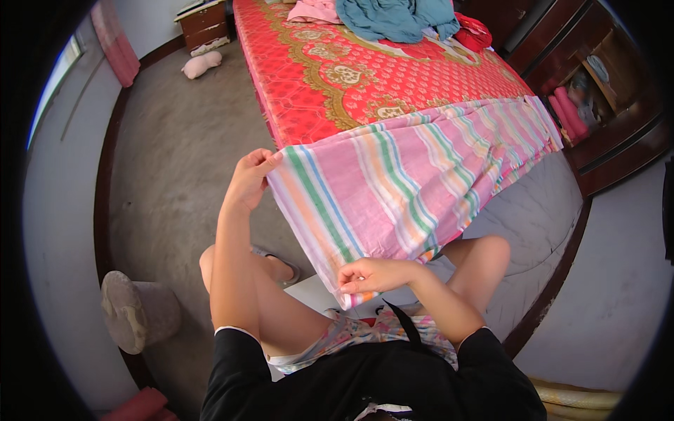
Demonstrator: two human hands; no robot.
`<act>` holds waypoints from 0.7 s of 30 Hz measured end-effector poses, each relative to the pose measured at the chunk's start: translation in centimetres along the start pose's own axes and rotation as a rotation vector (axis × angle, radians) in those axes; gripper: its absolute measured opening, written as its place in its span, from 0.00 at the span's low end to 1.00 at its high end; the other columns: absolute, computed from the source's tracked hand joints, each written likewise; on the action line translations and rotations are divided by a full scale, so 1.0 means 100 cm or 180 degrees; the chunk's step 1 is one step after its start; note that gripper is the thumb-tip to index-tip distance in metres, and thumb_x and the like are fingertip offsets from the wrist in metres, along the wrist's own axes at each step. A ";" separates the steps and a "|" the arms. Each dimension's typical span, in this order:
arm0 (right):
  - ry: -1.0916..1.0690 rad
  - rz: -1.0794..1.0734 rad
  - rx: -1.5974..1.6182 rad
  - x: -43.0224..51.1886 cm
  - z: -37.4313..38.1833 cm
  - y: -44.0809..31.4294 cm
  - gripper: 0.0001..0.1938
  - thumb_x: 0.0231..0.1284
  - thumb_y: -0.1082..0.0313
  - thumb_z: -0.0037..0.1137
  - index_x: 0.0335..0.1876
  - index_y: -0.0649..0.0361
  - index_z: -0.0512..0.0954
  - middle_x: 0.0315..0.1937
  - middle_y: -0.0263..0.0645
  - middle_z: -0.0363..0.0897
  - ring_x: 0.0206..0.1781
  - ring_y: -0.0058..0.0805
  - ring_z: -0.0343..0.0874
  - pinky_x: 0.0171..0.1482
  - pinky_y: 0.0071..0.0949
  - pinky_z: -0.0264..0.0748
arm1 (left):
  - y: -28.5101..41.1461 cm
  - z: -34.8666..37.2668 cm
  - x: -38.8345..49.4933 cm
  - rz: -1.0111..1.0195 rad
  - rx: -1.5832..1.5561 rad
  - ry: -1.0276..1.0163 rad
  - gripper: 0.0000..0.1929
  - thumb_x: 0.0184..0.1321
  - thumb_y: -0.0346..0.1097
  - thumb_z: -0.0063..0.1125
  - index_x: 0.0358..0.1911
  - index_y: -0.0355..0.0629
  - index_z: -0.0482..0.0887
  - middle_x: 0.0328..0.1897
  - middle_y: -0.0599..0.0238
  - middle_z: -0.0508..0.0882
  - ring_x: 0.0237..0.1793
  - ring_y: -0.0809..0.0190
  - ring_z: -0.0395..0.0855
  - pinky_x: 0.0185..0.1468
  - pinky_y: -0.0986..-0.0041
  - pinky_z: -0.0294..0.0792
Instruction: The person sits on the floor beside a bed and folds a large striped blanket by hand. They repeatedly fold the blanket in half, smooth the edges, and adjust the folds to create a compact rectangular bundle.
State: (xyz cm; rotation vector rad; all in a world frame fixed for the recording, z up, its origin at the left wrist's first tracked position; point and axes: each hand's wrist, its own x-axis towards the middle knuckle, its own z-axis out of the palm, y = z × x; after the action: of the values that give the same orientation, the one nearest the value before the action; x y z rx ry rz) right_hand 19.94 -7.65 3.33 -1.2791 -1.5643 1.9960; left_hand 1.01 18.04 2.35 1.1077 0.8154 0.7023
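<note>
A pink striped cloth [363,194], with green, blue, orange and white bands, stretches from my hands across the near end of the bed. My left hand [250,179] pinches its upper left corner between thumb and fingers, just off the bed's edge. Down by my lap, my right hand [371,274] grips the lower left corner, thumb against fingers. Between the two hands the cloth's hem runs fairly straight. Toward the right the cloth narrows into creases, and its far end rests at the bed's right corner. A differently patterned layer peeks out along its lower edge.
The bed [305,100] has a red and gold patterned cover. Blue-green fabric [397,18], pink cloth [316,11] and a red bundle [472,32] lie on it. A plush toy [201,64] lies on the floor by a wooden cabinet [204,27]. A round stool [139,313] stands left; an open wardrobe [595,94], right.
</note>
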 end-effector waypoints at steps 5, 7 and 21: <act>0.2723 -0.0920 0.0212 0.012 -0.011 -0.021 0.11 0.64 0.77 0.59 0.50 0.62 0.77 0.33 0.29 0.75 0.33 0.16 0.74 0.38 0.22 0.75 | 0.000 0.018 -0.027 0.0439 0.0292 -0.1473 0.11 0.56 0.26 0.72 0.30 0.48 0.79 0.30 0.80 0.77 0.32 0.78 0.73 0.37 0.80 0.68; 0.3528 -0.0818 -0.0516 0.012 -0.017 -0.024 0.13 0.59 0.79 0.60 0.50 0.63 0.78 0.32 0.36 0.78 0.32 0.27 0.78 0.37 0.28 0.75 | -0.004 0.031 -0.037 0.0503 0.0687 -0.2461 0.11 0.55 0.27 0.74 0.29 0.43 0.79 0.34 0.79 0.78 0.37 0.76 0.74 0.43 0.80 0.68; 0.5082 -0.2571 -0.2579 0.010 -0.007 0.010 0.22 0.59 0.62 0.67 0.50 0.73 0.77 0.40 0.49 0.82 0.40 0.40 0.83 0.42 0.32 0.79 | -0.018 0.071 -0.041 0.0655 0.1386 -0.2604 0.49 0.50 0.33 0.78 0.76 0.49 0.60 0.76 0.59 0.66 0.72 0.53 0.69 0.70 0.58 0.66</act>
State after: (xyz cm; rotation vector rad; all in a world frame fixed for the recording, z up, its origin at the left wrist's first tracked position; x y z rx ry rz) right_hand 20.16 -6.89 2.02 -1.3861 -1.4083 -0.3650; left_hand 4.98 10.66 3.08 1.7220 0.1421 0.1795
